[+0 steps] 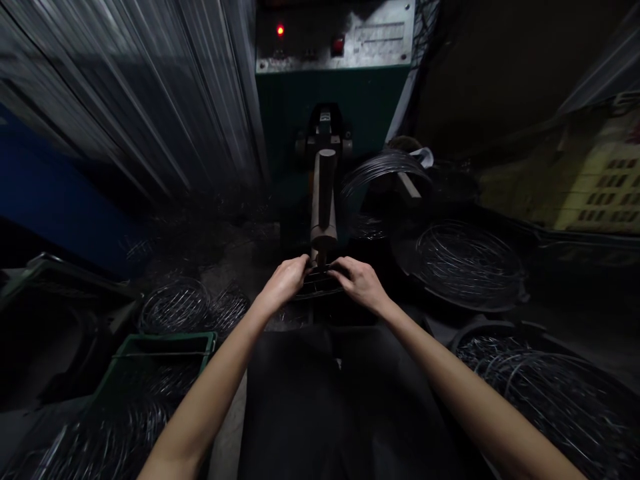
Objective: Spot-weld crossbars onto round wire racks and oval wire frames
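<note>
Your two hands meet at the tip of the machine's brown horn (323, 200), a smooth round bar that reaches out toward you from the green, box-shaped machine (333, 100) with its scuffed grey metal panel and one lit red lamp. Under that tip lies a small wire rack (317, 283), a flat piece of thin dark parallel rods, and you have it from both sides. Your left hand (286, 280) curls over its left edge just left of the horn's tip, fingers bent and closed on the wire, knuckles up; your right hand (361, 283) covers its right edge just right of the tip, fingers folded down over the rods. Both forearms run straight and bare toward the horn, almost mirrored, above a dark matt cloth across your lap. Right of the horn a round wire grille (467, 263) lies flat, a ring crossed by fine shining rods, and more of the same sit piled nearer you, cut off by the frame. Left of the horn, low down, a green plastic crate (160, 363) holds more wirework. The light is poor: how the rack sits against the horn's end is hidden by your fingers, and the wirework left of the horn blurs into darkness.
</note>
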`<state>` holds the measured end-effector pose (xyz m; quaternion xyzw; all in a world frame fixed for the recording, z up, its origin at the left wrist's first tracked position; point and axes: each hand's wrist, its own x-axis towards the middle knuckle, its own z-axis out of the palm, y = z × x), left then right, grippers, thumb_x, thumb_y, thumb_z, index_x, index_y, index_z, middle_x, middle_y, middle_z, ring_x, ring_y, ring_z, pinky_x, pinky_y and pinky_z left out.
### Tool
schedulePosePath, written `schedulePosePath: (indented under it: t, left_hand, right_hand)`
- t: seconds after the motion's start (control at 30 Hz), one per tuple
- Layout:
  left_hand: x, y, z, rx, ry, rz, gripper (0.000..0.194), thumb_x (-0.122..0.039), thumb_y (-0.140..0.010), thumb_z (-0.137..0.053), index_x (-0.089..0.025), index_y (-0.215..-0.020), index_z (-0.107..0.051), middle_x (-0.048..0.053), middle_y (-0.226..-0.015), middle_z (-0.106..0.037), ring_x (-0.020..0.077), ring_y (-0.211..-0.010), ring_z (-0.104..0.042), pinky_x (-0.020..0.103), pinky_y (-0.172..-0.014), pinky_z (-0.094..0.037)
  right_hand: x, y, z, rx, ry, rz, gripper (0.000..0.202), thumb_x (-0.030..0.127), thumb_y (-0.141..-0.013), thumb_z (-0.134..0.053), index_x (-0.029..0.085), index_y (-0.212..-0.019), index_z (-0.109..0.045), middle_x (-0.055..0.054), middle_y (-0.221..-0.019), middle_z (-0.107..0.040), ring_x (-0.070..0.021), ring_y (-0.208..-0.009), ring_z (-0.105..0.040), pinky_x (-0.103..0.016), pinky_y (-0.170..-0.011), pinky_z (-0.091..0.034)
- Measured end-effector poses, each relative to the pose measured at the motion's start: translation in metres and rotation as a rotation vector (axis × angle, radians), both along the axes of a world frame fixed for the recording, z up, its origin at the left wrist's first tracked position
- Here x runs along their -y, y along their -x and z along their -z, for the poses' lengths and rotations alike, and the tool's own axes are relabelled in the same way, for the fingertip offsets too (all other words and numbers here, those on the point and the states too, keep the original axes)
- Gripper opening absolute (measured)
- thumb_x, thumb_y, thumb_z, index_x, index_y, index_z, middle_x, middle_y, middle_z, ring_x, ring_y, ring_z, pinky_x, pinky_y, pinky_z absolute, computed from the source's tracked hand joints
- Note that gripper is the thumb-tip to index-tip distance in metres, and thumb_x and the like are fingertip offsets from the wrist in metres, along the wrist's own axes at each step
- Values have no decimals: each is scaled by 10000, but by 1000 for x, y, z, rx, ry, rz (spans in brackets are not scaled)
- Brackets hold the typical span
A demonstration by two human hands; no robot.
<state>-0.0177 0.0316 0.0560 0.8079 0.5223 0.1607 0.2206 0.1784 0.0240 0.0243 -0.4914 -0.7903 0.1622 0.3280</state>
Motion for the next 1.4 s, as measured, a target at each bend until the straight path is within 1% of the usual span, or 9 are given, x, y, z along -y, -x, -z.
schedulePosePath:
  t: [0.47, 0.57, 0.67, 0.77, 0.83, 0.97, 1.07, 1.23, 1.4]
  left_hand:
    - [-13, 3, 2, 38, 39, 48, 110, -193, -838, -431, -161, -788, -524, 8, -710, -574, 124, -647, -504, 217, -583, -330]
    - [-14, 2, 2, 12, 57, 28, 145, -244, -850, -435, -161, -803, -545, 3, -704, -578, 123, -641, -505, 216, -573, -327]
    - [-17, 0, 0, -31, 45, 41, 149, -254, -856, -441, -160, -826, -553, 7, -721, -587, 127, -656, -519, 225, -583, -335]
    - [-20, 4, -1, -42, 27, 68, 153, -246, -858, -437, -159, -852, -561, 15, -740, -603, 136, -672, -540, 236, -606, -365]
    - [-20, 12, -1, -41, 30, 77, 176, -264, -863, -434, -161, -877, -576, 26, -789, -629, 150, -720, -570, 247, -649, -398]
    - [-10, 31, -1, 22, 16, 11, 255, -335, -874, -439, -181, -968, -619, 48, -985, -662, 175, -916, -603, 283, -829, -438]
    - [1, 28, -3, 73, -105, -75, 325, -401, -837, -521, -178, -1054, -615, 62, -1056, -646, 184, -977, -596, 292, -887, -439]
    - [3, -1, -6, -92, -69, 29, 323, -345, -774, -630, -147, -1029, -632, 96, -996, -661, 216, -936, -609, 295, -827, -456]
    - [-1, -2, -3, -73, -11, 103, 233, -279, -779, -623, -135, -960, -650, 78, -899, -681, 186, -819, -623, 246, -735, -446]
  right_hand:
    - [-3, 4, -1, -88, -17, 24, 93, 296, -833, -590, 218, -834, -640, -10, -766, -625, -151, -678, -572, -258, -633, -423]
    - [-1, -10, 4, -199, -60, 107, 129, 323, -830, -583, 212, -848, -645, -21, -820, -610, -131, -638, -536, -251, -615, -429]
    - [1, -37, 20, -190, -50, 198, 172, 323, -860, -518, 204, -892, -638, -38, -874, -604, -141, -689, -546, -267, -673, -443]
    - [2, -58, 35, -105, 80, 117, 207, 313, -888, -452, 202, -893, -626, -33, -841, -621, -165, -772, -578, -292, -746, -445]
    - [3, -61, 36, -93, 105, 70, 222, 315, -902, -430, 210, -879, -623, -26, -832, -627, -165, -779, -584, -290, -752, -443]
    - [12, -45, 20, 6, -51, 126, 255, 340, -925, -422, 221, -897, -646, -28, -777, -590, -151, -693, -552, -254, -649, -415]
    - [20, -27, 10, 120, -121, 159, 272, 355, -932, -425, 228, -934, -666, -28, -749, -560, -139, -663, -532, -240, -588, -377]
    - [25, -6, 7, 112, -104, 109, 222, 328, -917, -481, 233, -961, -677, -15, -743, -545, -128, -674, -530, -226, -588, -368]
    - [22, 1, -1, 37, 36, 52, 122, 292, -856, -585, 237, -889, -688, -4, -738, -560, -133, -688, -547, -229, -593, -387]
